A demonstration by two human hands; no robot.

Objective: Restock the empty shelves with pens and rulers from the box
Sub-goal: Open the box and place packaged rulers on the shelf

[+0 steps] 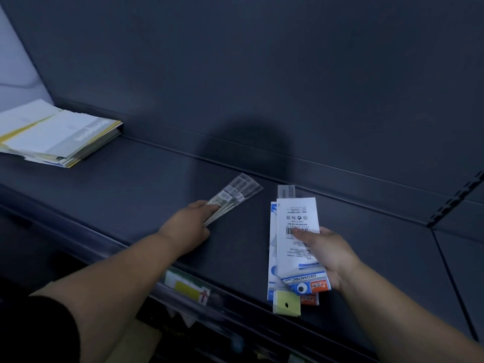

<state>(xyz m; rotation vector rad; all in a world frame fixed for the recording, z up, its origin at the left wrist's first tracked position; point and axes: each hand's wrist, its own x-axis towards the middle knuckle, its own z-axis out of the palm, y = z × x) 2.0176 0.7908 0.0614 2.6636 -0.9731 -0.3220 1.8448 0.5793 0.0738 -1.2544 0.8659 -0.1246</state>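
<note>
Dark grey metal shelf [131, 184] is your target: your left hand [188, 226] pinches a fan of slim clear-sleeved packs [237, 193] low over its middle, so lay them flat, squared to the back wall [262, 74]. Your right hand [332, 255] has a full grip on white-and-blue geometry-set packs [293, 213] nearer the front; place them alongside.

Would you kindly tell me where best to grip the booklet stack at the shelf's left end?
Probably pinch the booklet stack at its near edge, coming from the front, thumb on top: it lies flat and loosely fanned, so one clamp holds every layer.
</note>
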